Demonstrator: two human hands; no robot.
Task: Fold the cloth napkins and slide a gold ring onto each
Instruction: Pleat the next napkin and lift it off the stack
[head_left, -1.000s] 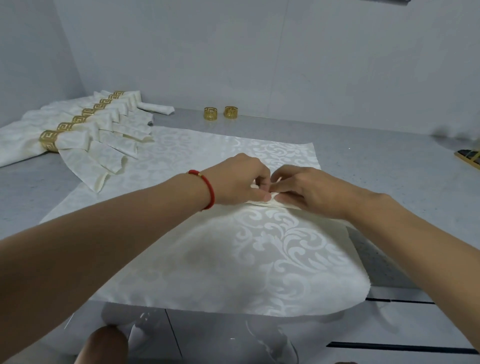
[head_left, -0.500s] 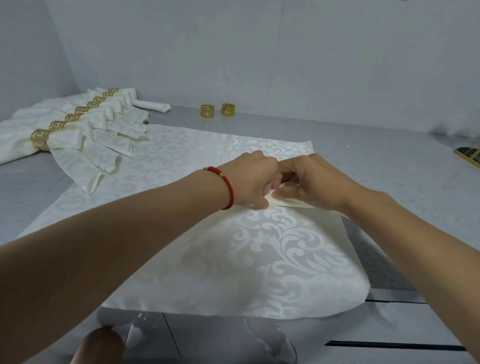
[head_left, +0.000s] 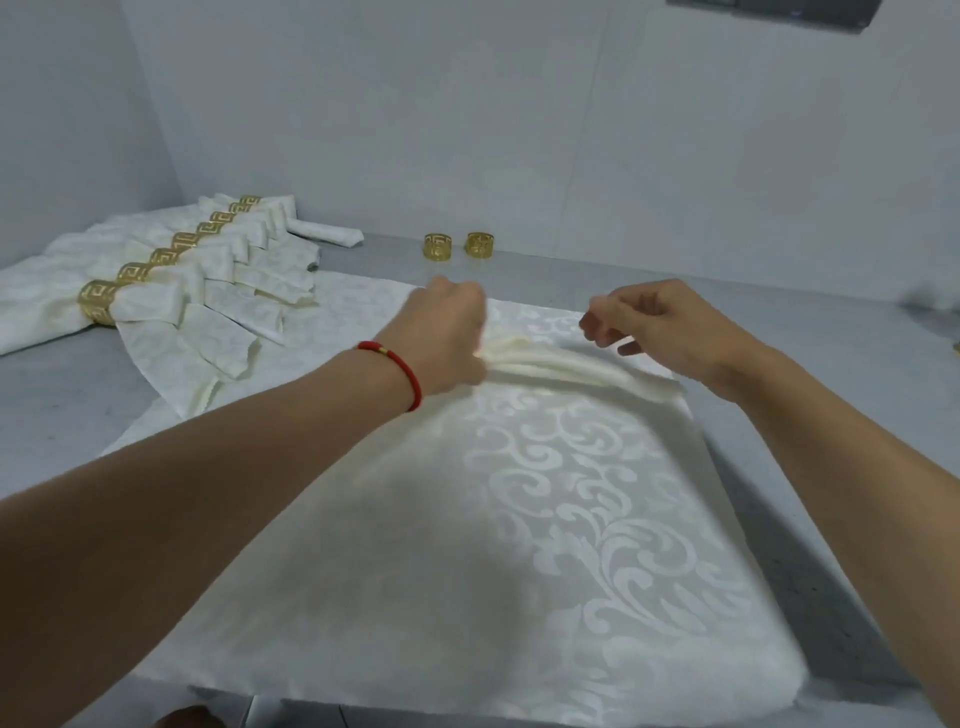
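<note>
Surface: grey table (head_left: 779, 332) met pale walls at the back, with a cream damask napkin (head_left: 545, 519) spread flat across its near half.
Pleats: a narrow ridge of gathered folds (head_left: 566, 364) ran across the napkin's far end, raised off the cloth.
Left hand (head_left: 447, 338): fingers curled round the left end of the folds — gripping them; a red cord bracelet (head_left: 400, 369) sat on the wrist.
Right hand (head_left: 660, 327): hovered just above the right part of the folds, fingers loosely curled; whether it touched the cloth could not be told.
Loose gold rings (head_left: 457, 245): two, upright side by side near the back wall — well apart from the hands.
Finished napkins (head_left: 171, 291): a fanned row at far left, each with a gold band.
</note>
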